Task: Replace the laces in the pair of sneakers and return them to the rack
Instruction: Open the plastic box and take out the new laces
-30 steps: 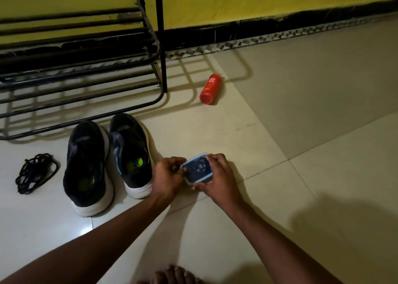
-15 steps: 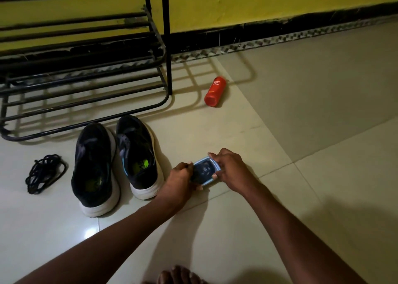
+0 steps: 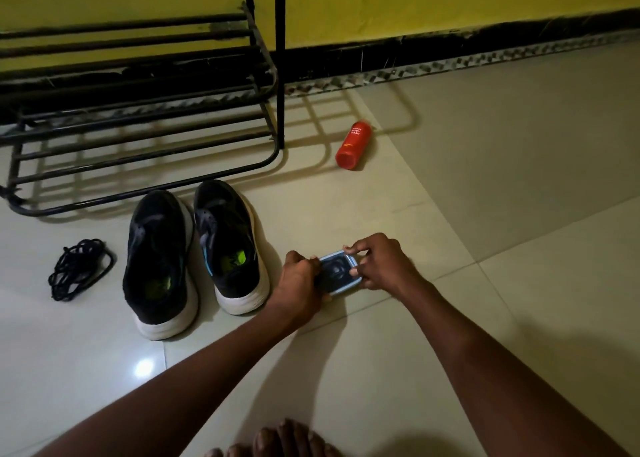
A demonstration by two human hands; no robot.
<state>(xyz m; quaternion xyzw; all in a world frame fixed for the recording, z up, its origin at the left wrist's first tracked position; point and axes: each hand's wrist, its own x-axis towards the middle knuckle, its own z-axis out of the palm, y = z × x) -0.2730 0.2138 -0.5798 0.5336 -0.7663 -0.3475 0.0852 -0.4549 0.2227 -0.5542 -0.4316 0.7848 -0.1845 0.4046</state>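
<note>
Head view: the left hand (image 3: 299,276) grips one end of a small blue-rimmed packet (image 3: 337,273), and the right hand (image 3: 381,266) pinches its other edge with curled fingers (image 3: 354,249). The black sneakers (image 3: 157,266) stand side by side just left of the hands, in front of the rack (image 3: 138,138). A coil of black laces (image 3: 81,269) lies beside them on the floor (image 3: 519,283).

two sneakers (image 3: 157,269) (image 3: 232,248); one lace bundle (image 3: 74,261); one rack (image 3: 280,75); one red bottle (image 3: 353,141); one blue packet (image 3: 335,272); two hands (image 3: 299,280) (image 3: 381,264)
</note>
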